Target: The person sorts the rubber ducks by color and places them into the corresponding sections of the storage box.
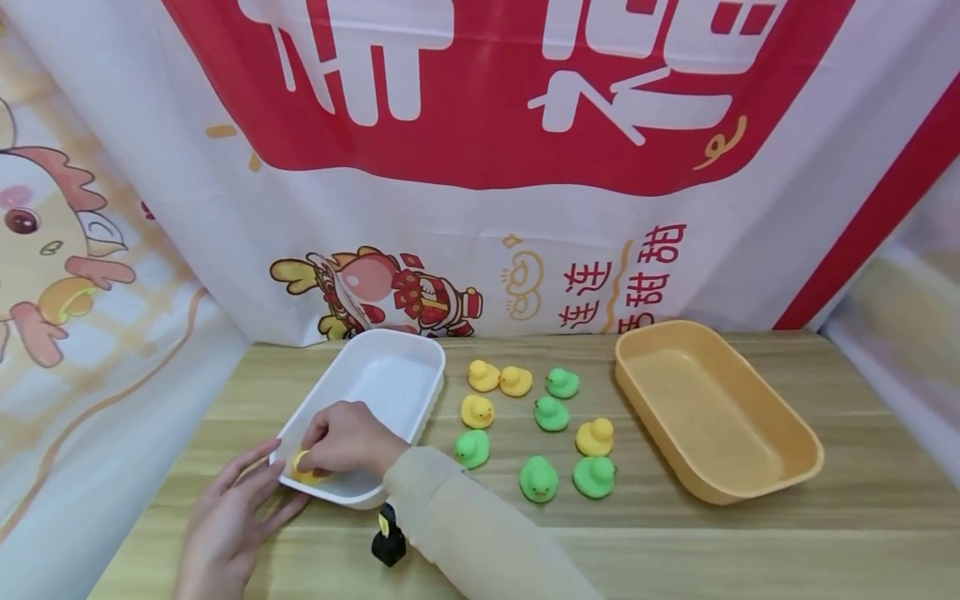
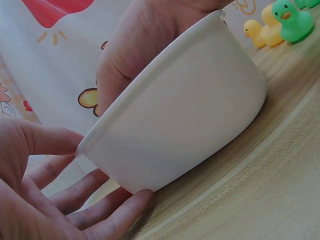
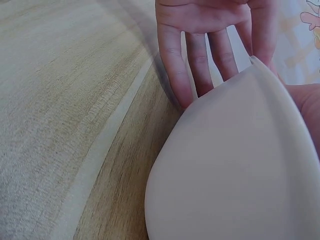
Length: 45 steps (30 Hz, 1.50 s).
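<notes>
A white container (image 1: 431, 362) stands at the left of the table. My right hand (image 1: 348, 437) reaches over its side and pinches a yellow rubber duck (image 1: 306, 475) low in its near left corner; the fingers cover much of the duck. Outside that same corner, my left hand (image 1: 228, 517) has its fingers spread and nearly straight against the wall. In the left wrist view the left fingers (image 2: 95, 185) lie along the white container's (image 2: 185, 110) side and base, with the thumb at the rim. The right fingertips are hidden behind the wall there.
Several yellow ducks (image 1: 477, 411) and green ducks (image 1: 539, 479) lie loose mid-table, right of the white container. An orange-tan container (image 1: 705, 417) stands at the right. A small black device (image 1: 388, 542) hangs by the right cuff. A printed cloth (image 1: 480, 217) rises behind the wooden table (image 1: 675, 558).
</notes>
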Each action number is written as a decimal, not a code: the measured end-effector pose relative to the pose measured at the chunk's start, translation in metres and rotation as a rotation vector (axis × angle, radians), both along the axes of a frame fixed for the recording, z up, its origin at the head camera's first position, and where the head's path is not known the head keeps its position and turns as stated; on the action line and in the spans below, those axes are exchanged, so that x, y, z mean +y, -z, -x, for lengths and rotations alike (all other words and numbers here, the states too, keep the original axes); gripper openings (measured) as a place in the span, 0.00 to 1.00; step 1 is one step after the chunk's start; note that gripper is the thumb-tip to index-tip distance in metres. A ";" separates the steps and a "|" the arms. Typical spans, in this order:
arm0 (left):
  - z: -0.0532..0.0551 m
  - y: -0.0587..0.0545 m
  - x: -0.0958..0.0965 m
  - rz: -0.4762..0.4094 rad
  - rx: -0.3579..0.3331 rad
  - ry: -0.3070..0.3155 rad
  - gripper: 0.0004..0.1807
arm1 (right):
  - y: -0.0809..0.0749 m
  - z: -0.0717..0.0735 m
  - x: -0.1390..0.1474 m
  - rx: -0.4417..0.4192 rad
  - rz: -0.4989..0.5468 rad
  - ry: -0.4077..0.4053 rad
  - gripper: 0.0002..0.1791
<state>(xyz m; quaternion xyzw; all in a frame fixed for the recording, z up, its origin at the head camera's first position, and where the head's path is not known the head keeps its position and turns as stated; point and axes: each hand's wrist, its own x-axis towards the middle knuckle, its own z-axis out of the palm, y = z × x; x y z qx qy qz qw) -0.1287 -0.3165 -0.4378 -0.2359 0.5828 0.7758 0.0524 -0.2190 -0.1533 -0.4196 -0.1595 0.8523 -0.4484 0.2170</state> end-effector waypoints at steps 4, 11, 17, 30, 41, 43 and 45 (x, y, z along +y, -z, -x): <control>-0.005 0.000 -0.006 0.001 0.034 0.022 0.16 | -0.001 -0.002 -0.005 0.020 -0.012 -0.017 0.09; -0.002 -0.003 0.000 0.012 0.018 -0.012 0.16 | -0.003 0.001 0.000 0.122 -0.055 -0.052 0.08; -0.002 0.003 0.014 0.051 -0.028 -0.005 0.16 | -0.002 -0.006 0.014 0.118 0.087 0.048 0.08; -0.004 -0.002 0.006 0.106 -0.047 0.005 0.18 | -0.044 -0.006 0.114 0.002 0.412 0.116 0.04; -0.002 0.003 0.006 0.028 -0.036 0.024 0.17 | -0.029 -0.029 0.245 0.091 0.277 0.393 0.14; -0.003 0.003 0.002 0.010 -0.017 0.043 0.17 | -0.026 -0.036 0.263 0.139 0.196 0.452 0.14; -0.003 0.004 -0.004 -0.003 0.003 0.069 0.17 | -0.025 -0.042 0.278 0.183 0.126 0.492 0.16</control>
